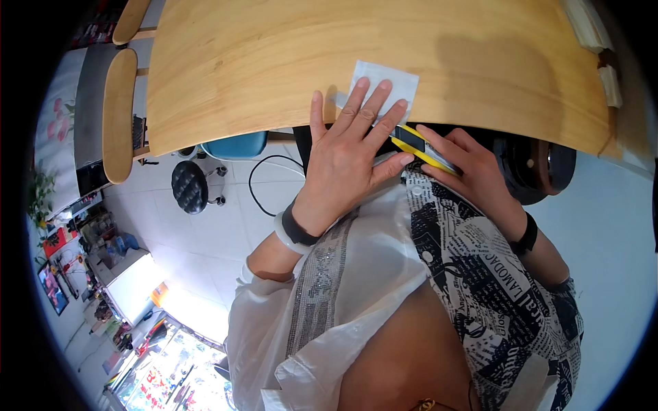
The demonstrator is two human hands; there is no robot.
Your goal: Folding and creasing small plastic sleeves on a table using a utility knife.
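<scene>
My left hand (349, 138) lies with spread fingers on a small white square sheet (393, 85), pressing it to the wooden table (257, 67) near its front edge. A narrow pale strip shows between the little finger and ring finger; what it belongs to is hidden. In my right hand (465, 159) is a yellow and black utility knife (416, 146), held at the table edge close to my left thumb. The knife's front end meets the sheet's near corner, and whether its blade is out cannot be seen.
Wooden chairs (121, 115) stand at the table's left end. A black round stool (190, 187) and a black cable (250, 180) are on the tiled floor. Beneath the table edge are a teal seat (234, 145) and a dark glossy object (534, 172). Pale items lie at the table's far right.
</scene>
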